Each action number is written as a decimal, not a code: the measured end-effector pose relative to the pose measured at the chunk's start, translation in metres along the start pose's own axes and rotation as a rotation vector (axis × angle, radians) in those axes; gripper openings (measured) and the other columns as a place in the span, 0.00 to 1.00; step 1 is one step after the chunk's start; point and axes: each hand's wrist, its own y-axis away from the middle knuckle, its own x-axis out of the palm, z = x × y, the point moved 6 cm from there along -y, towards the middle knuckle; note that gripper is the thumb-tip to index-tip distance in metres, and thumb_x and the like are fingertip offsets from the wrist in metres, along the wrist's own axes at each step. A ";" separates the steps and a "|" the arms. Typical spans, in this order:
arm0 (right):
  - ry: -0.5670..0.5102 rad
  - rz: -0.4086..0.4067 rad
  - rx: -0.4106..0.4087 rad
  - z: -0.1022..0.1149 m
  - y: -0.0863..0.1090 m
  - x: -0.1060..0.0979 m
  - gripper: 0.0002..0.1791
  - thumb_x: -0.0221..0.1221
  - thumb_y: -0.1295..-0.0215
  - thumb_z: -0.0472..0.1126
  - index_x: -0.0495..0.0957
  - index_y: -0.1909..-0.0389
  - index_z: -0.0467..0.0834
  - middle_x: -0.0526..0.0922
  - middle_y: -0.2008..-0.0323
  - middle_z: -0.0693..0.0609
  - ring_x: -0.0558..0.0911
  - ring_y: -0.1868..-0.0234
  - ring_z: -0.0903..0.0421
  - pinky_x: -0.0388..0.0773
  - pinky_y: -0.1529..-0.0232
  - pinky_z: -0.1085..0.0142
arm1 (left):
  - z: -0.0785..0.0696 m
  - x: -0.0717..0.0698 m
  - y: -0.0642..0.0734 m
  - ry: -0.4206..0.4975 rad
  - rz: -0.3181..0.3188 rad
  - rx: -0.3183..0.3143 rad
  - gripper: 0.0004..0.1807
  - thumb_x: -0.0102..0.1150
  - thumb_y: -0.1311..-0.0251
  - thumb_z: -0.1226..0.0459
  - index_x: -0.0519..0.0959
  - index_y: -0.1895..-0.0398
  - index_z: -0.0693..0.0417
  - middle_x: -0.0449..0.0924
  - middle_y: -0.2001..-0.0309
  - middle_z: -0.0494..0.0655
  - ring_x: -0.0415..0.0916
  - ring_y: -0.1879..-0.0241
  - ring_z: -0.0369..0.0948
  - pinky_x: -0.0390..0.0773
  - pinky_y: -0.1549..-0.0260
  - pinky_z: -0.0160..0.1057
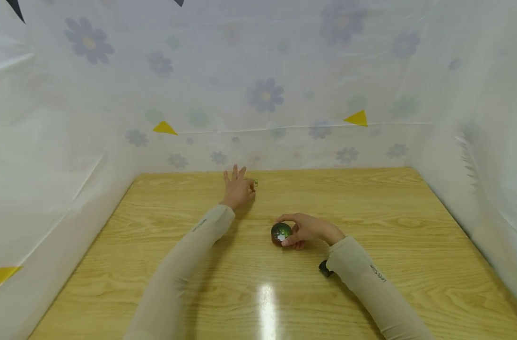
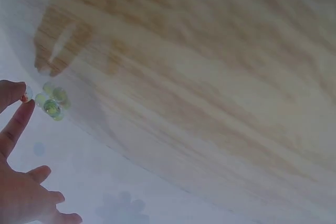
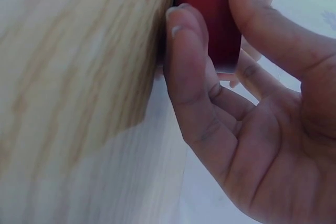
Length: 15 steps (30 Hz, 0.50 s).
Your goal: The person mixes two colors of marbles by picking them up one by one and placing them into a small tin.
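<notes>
Toward the back of the table my left hand (image 1: 237, 191) pinches a small clear glass marble (image 2: 28, 95) with an orange fleck between thumb and index finger, the other fingers spread. Right beside those fingertips sits a tight group of greenish clear marbles (image 2: 52, 102). Nearer the front, my right hand (image 1: 310, 229) grips a small round cup (image 3: 212, 19) from its right side, thumb and fingers around the wall. Its outside is dark red in the right wrist view. From the head view its dark opening shows several shiny, rounded bits and a bright reflection inside.
The wood-grain table (image 1: 403, 212) is bordered by white flowered sheeting (image 1: 267, 56) at the back and sides. Yellow triangles (image 1: 357, 118) mark the sheeting. A small black object (image 1: 325, 268) shows beneath the right sleeve at the wrist.
</notes>
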 end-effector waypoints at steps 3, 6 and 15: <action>0.001 0.002 0.002 0.001 0.000 -0.001 0.37 0.65 0.40 0.38 0.62 0.30 0.41 0.84 0.73 0.43 0.83 0.76 0.47 0.82 0.72 0.57 | 0.001 -0.002 0.000 0.014 -0.019 -0.005 0.06 0.64 0.40 0.55 0.83 0.65 0.46 0.51 0.27 0.60 0.35 0.27 0.62 0.36 0.36 0.68; 0.006 0.002 0.003 0.002 0.001 -0.001 0.37 0.65 0.39 0.37 0.62 0.30 0.41 0.83 0.74 0.42 0.83 0.76 0.47 0.82 0.72 0.57 | 0.000 -0.006 0.001 0.035 -0.048 -0.005 0.06 0.63 0.39 0.56 0.83 0.65 0.47 0.50 0.27 0.60 0.35 0.27 0.62 0.37 0.36 0.68; -0.004 0.006 0.016 0.001 -0.001 0.000 0.37 0.66 0.40 0.38 0.62 0.30 0.42 0.84 0.73 0.43 0.83 0.76 0.49 0.82 0.72 0.58 | -0.017 -0.029 0.014 0.090 -0.125 0.032 0.06 0.64 0.40 0.58 0.81 0.65 0.49 0.51 0.27 0.63 0.36 0.27 0.64 0.38 0.36 0.69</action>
